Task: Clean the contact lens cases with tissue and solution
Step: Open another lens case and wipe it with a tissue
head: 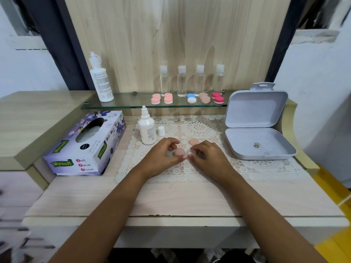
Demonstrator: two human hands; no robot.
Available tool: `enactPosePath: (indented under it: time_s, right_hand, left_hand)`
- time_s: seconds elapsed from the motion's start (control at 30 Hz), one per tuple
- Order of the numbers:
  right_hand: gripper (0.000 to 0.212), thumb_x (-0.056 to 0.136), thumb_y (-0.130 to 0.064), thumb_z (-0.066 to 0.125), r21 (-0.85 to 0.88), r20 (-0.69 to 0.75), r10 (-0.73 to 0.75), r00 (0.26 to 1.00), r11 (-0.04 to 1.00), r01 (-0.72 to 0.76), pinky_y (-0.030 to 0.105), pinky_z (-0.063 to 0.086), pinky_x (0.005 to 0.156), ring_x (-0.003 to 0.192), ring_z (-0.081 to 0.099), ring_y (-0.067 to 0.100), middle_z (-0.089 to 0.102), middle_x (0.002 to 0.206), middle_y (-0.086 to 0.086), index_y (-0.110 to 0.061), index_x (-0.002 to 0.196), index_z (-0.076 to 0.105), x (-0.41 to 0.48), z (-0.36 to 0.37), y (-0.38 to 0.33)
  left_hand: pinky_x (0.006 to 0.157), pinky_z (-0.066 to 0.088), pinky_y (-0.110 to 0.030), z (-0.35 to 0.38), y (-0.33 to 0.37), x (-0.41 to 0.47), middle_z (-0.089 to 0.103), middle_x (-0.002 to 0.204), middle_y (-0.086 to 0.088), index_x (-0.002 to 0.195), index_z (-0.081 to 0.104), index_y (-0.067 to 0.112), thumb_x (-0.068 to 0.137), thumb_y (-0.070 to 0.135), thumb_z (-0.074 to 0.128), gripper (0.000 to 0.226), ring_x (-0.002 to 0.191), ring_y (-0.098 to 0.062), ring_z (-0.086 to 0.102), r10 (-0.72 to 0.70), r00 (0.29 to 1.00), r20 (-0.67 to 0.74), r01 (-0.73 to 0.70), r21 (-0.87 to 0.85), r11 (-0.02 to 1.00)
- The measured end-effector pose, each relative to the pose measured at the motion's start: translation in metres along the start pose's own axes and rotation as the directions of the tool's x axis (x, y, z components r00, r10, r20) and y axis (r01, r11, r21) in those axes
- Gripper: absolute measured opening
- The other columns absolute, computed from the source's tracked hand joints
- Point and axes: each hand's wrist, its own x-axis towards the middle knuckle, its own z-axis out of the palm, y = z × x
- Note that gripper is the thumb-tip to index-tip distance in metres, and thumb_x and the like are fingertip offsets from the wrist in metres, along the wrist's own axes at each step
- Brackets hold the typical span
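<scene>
The left hand (163,153) grips the peach lens case (179,151) on the lace mat (199,128), steadying it. The right hand (206,155) pinches a white piece (190,153), probably tissue, against it. The uncapped solution bottle (147,128) stands within reach.

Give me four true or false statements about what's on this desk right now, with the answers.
1. The grey box on the right is open. True.
2. The small bottle on the lace mat is capped. False: the small bottle is uncapped; its cap stands beside it.
3. Four clear bottles stand on the glass shelf. True.
4. The left hand rests on the grey box. False: it and the right hand hold a lens case on the mat.
</scene>
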Motion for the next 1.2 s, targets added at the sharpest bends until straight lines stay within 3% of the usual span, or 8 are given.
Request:
enactPosePath:
  time_s: [0.1, 0.2, 0.4, 0.53, 0.63, 0.77, 0.9, 1.2]
  right_hand:
    - [0.026, 0.085, -0.029, 0.062, 0.001, 0.002, -0.006, 1.0, 1.0, 0.006, 0.032, 0.04, 0.085, 0.101, 0.05, 0.025, 0.061, 0.107, 0.006, -0.015, 0.105, 0.067, 0.0005, -0.0003, 0.0]
    - [0.025, 0.085, -0.029, 0.062, 0.001, 0.005, -0.005, 1.0, 1.0, 0.005, 0.032, 0.04, 0.087, 0.101, 0.05, 0.025, 0.061, 0.108, 0.005, -0.016, 0.106, 0.067, 0.0, -0.0003, -0.0001]
    - [0.025, 0.086, -0.028, 0.06, -0.006, 0.003, -0.013, 1.0, 1.0, 0.013, 0.033, 0.04, 0.088, 0.102, 0.05, 0.026, 0.061, 0.108, 0.006, -0.015, 0.107, 0.066, -0.0002, -0.0002, 0.0004]
    - [0.026, 0.086, -0.029, 0.059, -0.008, 0.001, -0.013, 1.0, 1.0, 0.013, 0.032, 0.039, 0.087, 0.102, 0.049, 0.025, 0.06, 0.108, 0.005, -0.016, 0.108, 0.066, 0.0002, 0.0005, 0.0014]
    - [0.026, 0.087, -0.028, 0.058, -0.007, 0.006, -0.009, 1.0, 1.0, 0.009, 0.031, 0.037, 0.087, 0.103, 0.048, 0.025, 0.06, 0.11, 0.004, -0.017, 0.109, 0.065, -0.0006, 0.0009, 0.0019]
    - [0.024, 0.088, -0.026, 0.057, -0.008, 0.007, -0.02, 1.0, 1.0, 0.02, 0.032, 0.037, 0.089, 0.104, 0.048, 0.025, 0.06, 0.112, 0.004, -0.017, 0.108, 0.066, -0.0014, 0.0008, 0.0019]
    - [0.023, 0.088, -0.026, 0.057, -0.012, 0.01, -0.028, 1.0, 1.0, 0.028, 0.032, 0.038, 0.087, 0.101, 0.049, 0.026, 0.06, 0.109, 0.005, -0.017, 0.107, 0.066, -0.0006, 0.0012, 0.0026]
    - [0.024, 0.088, -0.026, 0.058, -0.013, 0.007, -0.035, 0.999, 0.999, 0.035, 0.031, 0.037, 0.086, 0.103, 0.049, 0.026, 0.06, 0.112, 0.004, -0.015, 0.108, 0.066, -0.0006, 0.0014, 0.0029]
  left_hand:
    - [0.082, 0.044, -0.014, 0.0008, -0.0009, 0.0025, 0.056, 0.101, 0.004, 0.102, 0.062, 0.016, 0.08, 0.032, 0.071, 0.029, 0.095, -0.006, 0.054, 0.027, 0.999, -0.031, -0.024, 0.104, 0.994]
    - [0.091, 0.044, -0.024, -0.0022, -0.0024, 0.0034, 0.058, 0.103, -0.001, 0.107, 0.066, 0.012, 0.084, 0.025, 0.068, 0.026, 0.099, -0.013, 0.055, 0.104, 0.994, 0.033, -0.107, 0.155, 0.982]
    - [0.086, 0.035, -0.007, -0.0019, -0.0033, 0.0008, 0.057, 0.109, 0.003, 0.123, 0.06, 0.011, 0.089, 0.023, 0.061, 0.036, 0.104, -0.009, 0.053, 0.136, 0.989, 0.056, -0.144, 0.166, 0.976]
    - [0.075, 0.038, -0.003, 0.0002, -0.0023, 0.0004, 0.056, 0.1, 0.009, 0.107, 0.058, 0.019, 0.076, 0.033, 0.075, 0.039, 0.093, -0.001, 0.054, 0.05, 0.998, -0.026, -0.047, 0.101, 0.994]
    - [0.079, 0.041, -0.008, 0.0002, -0.0022, 0.0021, 0.057, 0.096, 0.006, 0.097, 0.064, 0.013, 0.078, 0.026, 0.073, 0.025, 0.095, -0.01, 0.056, 0.089, 0.995, -0.033, -0.084, 0.136, 0.987]
    - [0.091, 0.044, -0.021, -0.0031, -0.0026, 0.0011, 0.058, 0.104, 0.002, 0.109, 0.067, 0.009, 0.085, 0.021, 0.067, 0.027, 0.103, -0.015, 0.055, 0.168, 0.984, 0.057, -0.175, 0.156, 0.972]
    - [0.097, 0.041, -0.031, 0.0005, -0.0056, 0.0001, 0.054, 0.107, 0.008, 0.115, 0.064, 0.017, 0.082, 0.044, 0.057, 0.043, 0.107, -0.013, 0.052, 0.126, 0.989, 0.072, -0.137, 0.192, 0.972]
    - [0.081, 0.041, -0.009, 0.0009, -0.005, 0.0025, 0.057, 0.1, 0.001, 0.101, 0.067, 0.007, 0.081, 0.022, 0.071, 0.025, 0.094, -0.011, 0.054, 0.136, 0.991, 0.01, -0.136, 0.162, 0.977]
